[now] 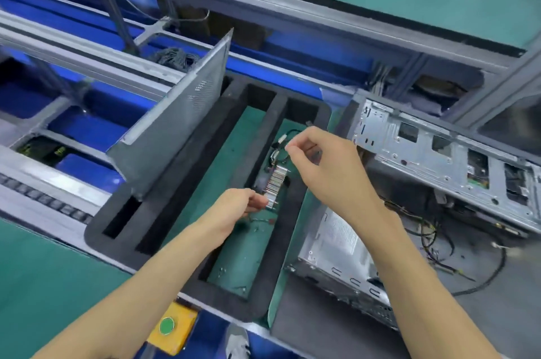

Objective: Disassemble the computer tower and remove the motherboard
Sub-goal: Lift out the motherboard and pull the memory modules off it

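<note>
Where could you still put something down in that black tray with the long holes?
The near end of the slot under the left hand is bare green floor. The middle slot looks empty too. The far end is crowded with the finned metal part and wires. A side panel fills the left slot.

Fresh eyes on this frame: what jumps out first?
Two bare hands at centre: the left hand pinches a finned heatsink on a green motherboard standing in a black foam tray, while the right hand works the thin wires above it. A perforated grey side panel stands in the tray's left slot; the stripped metal chassis lies right.
</note>
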Demonstrator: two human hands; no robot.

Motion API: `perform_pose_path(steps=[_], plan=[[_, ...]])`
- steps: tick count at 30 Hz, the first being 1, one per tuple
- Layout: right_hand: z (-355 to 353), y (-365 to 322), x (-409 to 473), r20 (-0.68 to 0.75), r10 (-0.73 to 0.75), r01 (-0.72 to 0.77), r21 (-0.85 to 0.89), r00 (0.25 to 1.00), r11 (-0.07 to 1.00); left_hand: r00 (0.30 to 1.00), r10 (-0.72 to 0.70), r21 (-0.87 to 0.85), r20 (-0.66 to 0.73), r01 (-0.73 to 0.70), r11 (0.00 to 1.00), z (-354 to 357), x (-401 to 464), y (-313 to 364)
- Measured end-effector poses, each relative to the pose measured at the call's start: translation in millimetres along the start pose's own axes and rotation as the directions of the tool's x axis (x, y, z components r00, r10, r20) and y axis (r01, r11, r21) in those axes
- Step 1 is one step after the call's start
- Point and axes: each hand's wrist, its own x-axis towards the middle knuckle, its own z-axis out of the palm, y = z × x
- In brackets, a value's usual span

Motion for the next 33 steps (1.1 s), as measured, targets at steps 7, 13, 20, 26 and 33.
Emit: perform_pose_path(steps=[7,13,20,26,33], plan=[[-13.2,18.3,-4.4,-0.023,0.091,-0.091,0.031,0.996,0.995,0.997,0.078,0.225,0.026,-0.082,0.971,8.7,13.6,17.0],[-75.8,44.6,-26.1,-0.244,0.158,-0.174,-0.042,0.957,0.984,0.965,0.253,0.244,0.069,-0.262,0.934,64.5,8.9,65.0],[-196.3,127.9,-112.6,-0.711,0.417,-0.758,-0.250,0.566,0.603,0.923,0.384,0.480,0.028,-0.349,0.805,146.9,6.1,80.4],[-211.2,177.1,-159.3,-0.285,0.863,-0.908,-0.110,0.418,0.404,0.877,0.477,0.631,-0.052,-0.342,0.697,150.9,5.8,79.6],[-194.0,195.9,-165.2,-0.385,0.745,-0.838,-0.208,0.545,0.505,0.804,0.585,0.799,-0.104,-0.283,0.531,158.8,-5.6,73.8]])
